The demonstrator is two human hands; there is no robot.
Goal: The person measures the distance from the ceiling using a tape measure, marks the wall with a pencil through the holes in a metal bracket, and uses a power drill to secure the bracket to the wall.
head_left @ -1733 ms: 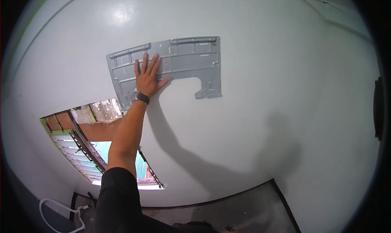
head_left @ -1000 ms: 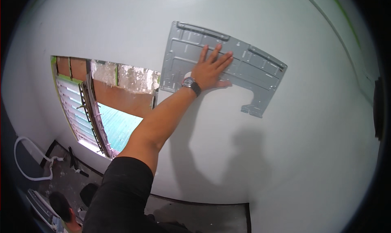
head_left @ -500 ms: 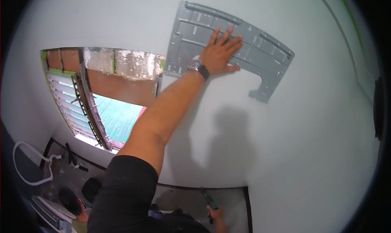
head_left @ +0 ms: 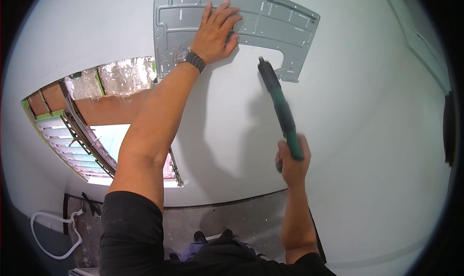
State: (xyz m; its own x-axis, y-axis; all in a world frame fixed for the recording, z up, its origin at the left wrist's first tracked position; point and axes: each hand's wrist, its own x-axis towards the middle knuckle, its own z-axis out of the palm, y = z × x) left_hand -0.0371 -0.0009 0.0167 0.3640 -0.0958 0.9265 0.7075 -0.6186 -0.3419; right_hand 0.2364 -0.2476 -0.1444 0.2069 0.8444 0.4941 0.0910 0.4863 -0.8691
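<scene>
A grey metal mounting plate (head_left: 270,22), with raised ribs, slots and a notch in its lower edge, sits against the white wall. My left hand (head_left: 215,34) lies flat on its middle, fingers spread and the thumb at the lower edge. In my right hand (head_left: 294,162) is a dark green and black power drill (head_left: 280,104), gripped at its rear. The narrow front end of the drill points up toward the plate's notch. Whether a bit is fitted I cannot tell, and the drill's underside is mostly hidden.
Left of my arm is a window opening with louvre slats (head_left: 65,141) and brown boards (head_left: 108,109). A looped white hose (head_left: 36,232) is at the lower left. Behind my forearms, the grey floor (head_left: 193,223) meets the wall. Something dark (head_left: 449,128) stands at the far right.
My right hand has raised the drill from low by the floor to near the plate. The view has shifted, and the plate now looks more level. My left hand stays on it.
</scene>
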